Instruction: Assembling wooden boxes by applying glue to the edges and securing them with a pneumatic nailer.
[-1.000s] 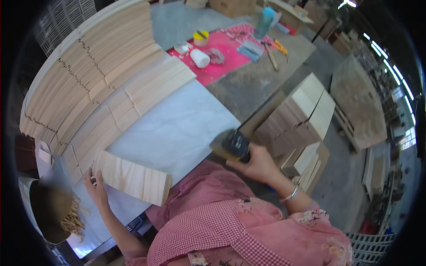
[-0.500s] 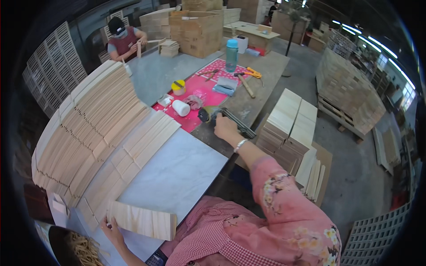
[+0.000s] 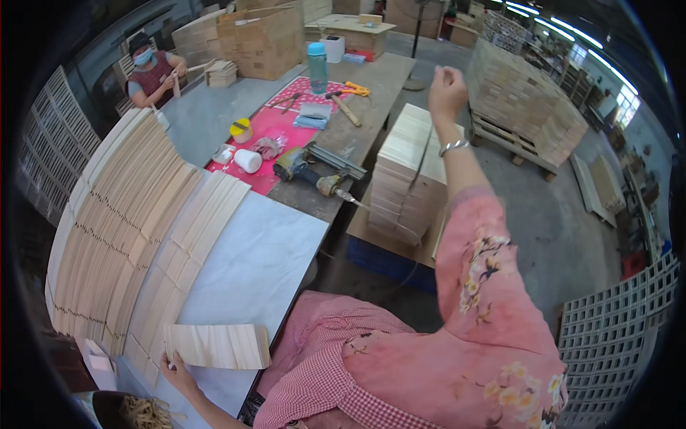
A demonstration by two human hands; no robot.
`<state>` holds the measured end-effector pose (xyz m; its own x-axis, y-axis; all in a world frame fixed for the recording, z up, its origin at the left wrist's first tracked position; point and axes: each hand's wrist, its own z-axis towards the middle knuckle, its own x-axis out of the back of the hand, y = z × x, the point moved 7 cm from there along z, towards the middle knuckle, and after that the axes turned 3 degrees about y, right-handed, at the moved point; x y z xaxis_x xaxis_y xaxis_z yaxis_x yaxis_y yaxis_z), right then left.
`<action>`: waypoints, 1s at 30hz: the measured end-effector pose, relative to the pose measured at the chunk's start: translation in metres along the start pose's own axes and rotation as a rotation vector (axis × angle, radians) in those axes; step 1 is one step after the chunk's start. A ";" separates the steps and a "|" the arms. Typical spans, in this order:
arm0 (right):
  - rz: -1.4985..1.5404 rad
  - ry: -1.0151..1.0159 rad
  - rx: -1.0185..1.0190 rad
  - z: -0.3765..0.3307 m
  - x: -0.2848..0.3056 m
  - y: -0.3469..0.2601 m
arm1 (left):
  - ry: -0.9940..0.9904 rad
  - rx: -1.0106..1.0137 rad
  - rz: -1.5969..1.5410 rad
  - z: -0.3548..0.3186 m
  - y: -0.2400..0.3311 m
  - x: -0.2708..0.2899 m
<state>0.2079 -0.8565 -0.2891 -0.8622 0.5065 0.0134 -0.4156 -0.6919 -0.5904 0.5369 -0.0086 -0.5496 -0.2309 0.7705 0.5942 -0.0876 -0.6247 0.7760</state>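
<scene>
My left hand [image 3: 176, 373] grips the lower left corner of a pale wooden panel [image 3: 216, 346], its fingers partly hidden at the edge. The panel lies near the front edge of a white marbled table board [image 3: 246, 261]. My right hand [image 3: 448, 94] is raised high with its fingers curled in; whether anything is between them is hidden. Below it stands a tall stack of pale boards [image 3: 406, 169]. On the table to the left of that stack lies a nail gun [image 3: 304, 170] with a hose fitting at its handle end, and no hand touches it.
Long rows of thin wooden slats [image 3: 128, 229] line the table's left. A pink mat [image 3: 291, 134] bears a white bottle [image 3: 248, 161], a yellow-lidded tub [image 3: 241, 130] and a blue bottle [image 3: 317, 68]; a hammer [image 3: 345, 109] is beside it. A co-worker [image 3: 150, 75] handles wood at far left.
My right hand has left the nail gun, which now lies on the table, and has risen up and right over the board stack. My left hand stays at the panel. The view has turned right.
</scene>
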 end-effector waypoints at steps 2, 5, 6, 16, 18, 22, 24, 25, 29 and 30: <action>-0.120 0.105 0.010 0.042 0.020 0.014 | -0.003 0.015 0.010 -0.002 -0.010 0.003; -0.187 0.174 -0.016 0.083 0.043 0.049 | 0.002 -0.026 0.021 -0.001 -0.023 0.009; -0.210 0.204 -0.031 0.097 0.051 0.061 | 0.015 -0.042 0.028 0.004 -0.025 0.008; -0.231 0.276 -0.032 0.144 0.032 0.120 | 0.008 -0.128 0.065 0.031 0.027 -0.027; -0.232 0.286 -0.041 0.144 0.030 0.131 | -0.005 -0.145 0.081 0.036 0.035 -0.030; -0.200 0.300 -0.053 0.147 0.031 0.143 | -0.033 -0.161 0.104 0.041 0.040 -0.036; -0.210 0.308 -0.044 0.153 0.032 0.143 | -0.051 -0.165 0.114 0.042 0.040 -0.041; -0.215 0.314 -0.029 0.156 0.033 0.142 | -0.061 -0.165 0.120 0.042 0.040 -0.043; -0.300 0.256 -0.076 0.168 0.028 0.143 | -0.103 -0.159 0.160 0.045 0.026 -0.043; -0.368 0.200 -0.141 0.175 0.024 0.148 | -0.114 -0.156 0.170 0.046 0.021 -0.043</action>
<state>0.0749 -1.0371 -0.2347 -0.5852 0.8054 0.0947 -0.6287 -0.3768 -0.6803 0.5893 -0.0494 -0.5492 -0.1449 0.6569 0.7400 -0.2074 -0.7514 0.6264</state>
